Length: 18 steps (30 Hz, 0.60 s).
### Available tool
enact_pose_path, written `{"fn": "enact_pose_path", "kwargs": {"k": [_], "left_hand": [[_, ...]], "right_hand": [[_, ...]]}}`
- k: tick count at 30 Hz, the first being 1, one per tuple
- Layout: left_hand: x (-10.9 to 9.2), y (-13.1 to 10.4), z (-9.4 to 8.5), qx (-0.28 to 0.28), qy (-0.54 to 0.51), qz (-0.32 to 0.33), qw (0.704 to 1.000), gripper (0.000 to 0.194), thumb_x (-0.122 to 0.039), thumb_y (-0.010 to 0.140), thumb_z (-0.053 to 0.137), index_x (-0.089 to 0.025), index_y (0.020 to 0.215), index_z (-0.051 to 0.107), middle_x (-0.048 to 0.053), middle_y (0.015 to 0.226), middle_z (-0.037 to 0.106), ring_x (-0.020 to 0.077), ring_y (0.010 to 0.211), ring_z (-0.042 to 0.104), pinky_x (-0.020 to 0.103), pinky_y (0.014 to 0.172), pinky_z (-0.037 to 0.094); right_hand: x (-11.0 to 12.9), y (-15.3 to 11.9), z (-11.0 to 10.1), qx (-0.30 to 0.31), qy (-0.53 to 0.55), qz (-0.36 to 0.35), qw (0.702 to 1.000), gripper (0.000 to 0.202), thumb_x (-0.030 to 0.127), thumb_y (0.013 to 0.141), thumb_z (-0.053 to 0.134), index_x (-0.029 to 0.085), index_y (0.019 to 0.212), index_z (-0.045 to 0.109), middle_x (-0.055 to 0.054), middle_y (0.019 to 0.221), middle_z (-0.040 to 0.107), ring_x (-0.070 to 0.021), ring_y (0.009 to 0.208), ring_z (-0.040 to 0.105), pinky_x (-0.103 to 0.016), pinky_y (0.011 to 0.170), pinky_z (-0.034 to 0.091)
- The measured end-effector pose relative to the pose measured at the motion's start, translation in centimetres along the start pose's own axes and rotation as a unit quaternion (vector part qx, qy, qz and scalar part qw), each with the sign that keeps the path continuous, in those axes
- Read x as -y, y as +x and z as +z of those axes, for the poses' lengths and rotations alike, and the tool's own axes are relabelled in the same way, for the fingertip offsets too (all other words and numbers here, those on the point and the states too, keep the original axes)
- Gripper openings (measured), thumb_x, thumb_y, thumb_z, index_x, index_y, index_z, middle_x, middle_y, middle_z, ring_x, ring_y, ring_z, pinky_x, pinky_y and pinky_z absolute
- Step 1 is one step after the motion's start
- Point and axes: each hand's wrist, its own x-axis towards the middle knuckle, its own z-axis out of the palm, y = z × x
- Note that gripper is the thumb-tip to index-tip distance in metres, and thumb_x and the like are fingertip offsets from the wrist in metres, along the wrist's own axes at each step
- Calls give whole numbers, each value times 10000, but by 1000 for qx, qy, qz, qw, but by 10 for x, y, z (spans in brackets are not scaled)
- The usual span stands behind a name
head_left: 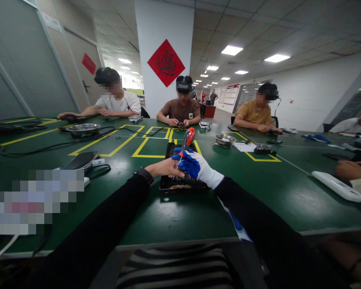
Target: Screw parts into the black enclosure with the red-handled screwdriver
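Observation:
My right hand point(195, 163), in a white glove with blue-coated fingers, grips a screwdriver point(188, 138) with a red and black handle. The handle tilts up and away, and its thin shaft points down. My left hand point(167, 167), bare with a dark band at the wrist, is closed beside the shaft with its fingertips pressed together. What those fingertips pinch is too small to make out. Both hands are over an open black case point(165, 188) with dark parts and a yellowish strip point(180, 186) inside; they hide much of it.
Metal bowls point(83, 129) point(225, 139) stand left and right on the green table point(132, 222). A dark phone-like slab point(81, 159) and cables lie at left. Small dark parts point(264, 149) and a white device point(338, 185) are at right. Co-workers sit across and at right.

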Motion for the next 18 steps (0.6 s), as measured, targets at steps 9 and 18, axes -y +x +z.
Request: {"fn": "enact_pose_path", "kwargs": {"k": [9,18], "left_hand": [[3,2,0,7,8,0,1000,331,-367,616,702,-134,656,470,-55,534,445,31,385,347,180,375,283],[7,3,-1,8,4,3,1000,323,-364,625,691,-135,633,463,-52,527,439,32,383,347,178,376,265]], "right_hand": [[-4,1,1,-34,-29,-32,998,186,245,770,615,142,906,543,-46,764,688,-70,453,561,-179,437,489],[-8,2,0,-48,-49,-52,996,217,311,762,623,176,883,504,-31,761,687,-82,473,568,-200,454,496]]}}
